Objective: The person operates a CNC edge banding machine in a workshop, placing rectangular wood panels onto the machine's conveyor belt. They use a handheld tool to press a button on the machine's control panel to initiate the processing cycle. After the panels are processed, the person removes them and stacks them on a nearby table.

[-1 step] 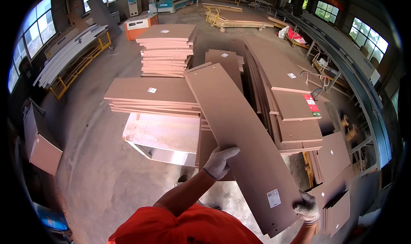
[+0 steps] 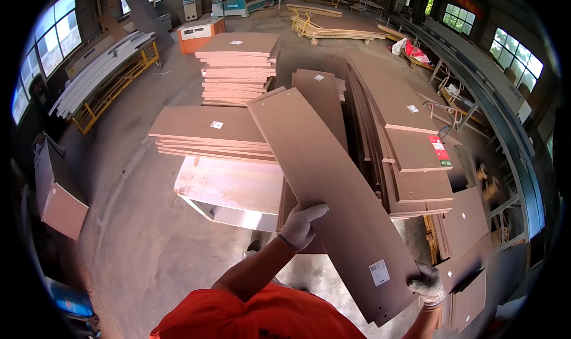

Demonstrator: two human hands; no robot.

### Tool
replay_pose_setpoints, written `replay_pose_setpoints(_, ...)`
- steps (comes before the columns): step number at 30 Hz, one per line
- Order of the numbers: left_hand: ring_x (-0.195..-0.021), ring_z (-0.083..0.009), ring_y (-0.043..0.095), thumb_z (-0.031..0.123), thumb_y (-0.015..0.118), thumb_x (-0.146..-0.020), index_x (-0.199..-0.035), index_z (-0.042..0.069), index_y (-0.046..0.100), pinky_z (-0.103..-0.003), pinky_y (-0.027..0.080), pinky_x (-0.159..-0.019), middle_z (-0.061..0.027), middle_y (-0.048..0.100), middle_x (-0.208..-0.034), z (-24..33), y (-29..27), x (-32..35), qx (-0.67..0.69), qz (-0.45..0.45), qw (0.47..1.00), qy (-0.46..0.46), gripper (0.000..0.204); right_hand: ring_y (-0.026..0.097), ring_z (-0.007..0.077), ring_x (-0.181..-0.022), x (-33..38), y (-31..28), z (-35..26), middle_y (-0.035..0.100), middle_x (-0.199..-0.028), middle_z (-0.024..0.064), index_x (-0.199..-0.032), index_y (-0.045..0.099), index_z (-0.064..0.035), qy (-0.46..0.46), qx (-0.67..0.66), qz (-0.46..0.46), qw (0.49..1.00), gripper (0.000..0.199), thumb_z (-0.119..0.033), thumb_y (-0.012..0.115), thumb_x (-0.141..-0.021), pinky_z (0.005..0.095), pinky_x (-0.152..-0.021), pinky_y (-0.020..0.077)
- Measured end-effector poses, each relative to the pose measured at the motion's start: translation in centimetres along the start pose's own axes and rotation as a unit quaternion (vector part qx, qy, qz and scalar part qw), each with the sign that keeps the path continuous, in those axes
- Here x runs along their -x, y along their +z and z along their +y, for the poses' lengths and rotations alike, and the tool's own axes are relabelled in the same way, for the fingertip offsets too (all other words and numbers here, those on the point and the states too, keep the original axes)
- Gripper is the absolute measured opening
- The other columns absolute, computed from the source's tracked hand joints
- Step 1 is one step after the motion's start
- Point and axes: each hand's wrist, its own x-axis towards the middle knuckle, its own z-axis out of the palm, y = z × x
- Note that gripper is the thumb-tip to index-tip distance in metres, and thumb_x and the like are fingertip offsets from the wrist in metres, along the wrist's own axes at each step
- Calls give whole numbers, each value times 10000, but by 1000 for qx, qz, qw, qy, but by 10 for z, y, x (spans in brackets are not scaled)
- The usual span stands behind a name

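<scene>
A long brown board (image 2: 333,190) slants across the middle, with a white label near its near end and small holes at both ends. A second board's edge shows just under it at the near and far ends. My left hand (image 2: 301,225), in a pale knit glove, grips the board's left edge with the thumb on top; its other fingers are hidden underneath. My right hand (image 2: 427,284), also gloved, is closed on the right edge near the label. The board's far end hangs over a stack of brown boards (image 2: 208,125) on a white stand (image 2: 229,184).
A taller board stack (image 2: 238,44) stands behind. Long boards (image 2: 392,95) are piled on the right, with more boards (image 2: 464,220) lower down. At far left is a yellow-framed rack (image 2: 113,89); an orange-and-white machine (image 2: 201,35) stands at the back. A metal rack (image 2: 476,89) runs along the right.
The board's far end has swung slightly left relative to the stacks, over the boards on the stand. The view has shifted a little. Both hands keep their hold.
</scene>
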Motion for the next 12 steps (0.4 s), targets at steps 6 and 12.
replay_pose_setpoints(6, -1193, -267, 645, 92, 656, -925, -1315, 23, 596, -403, 540, -1036, -105, 668, -1265, 157, -152, -21, 31, 107, 983, 146, 401, 678, 141, -869, -224, 148, -67, 736, -937, 99, -1126, 730, 45, -64, 159, -24, 985, 376, -140, 805, -807, 310, -812, 548)
replay_pose_setpoints(12, -1197, -289, 630, 43, 730, -853, -1317, 69, 589, -414, 503, -1094, -101, 659, -1254, 311, -333, -93, 70, 174, 948, 258, 486, 717, 179, -916, -489, 314, -60, 768, -1010, 116, -1234, 742, -63, -63, 106, -52, 991, 416, -190, 803, -842, 311, -852, 568)
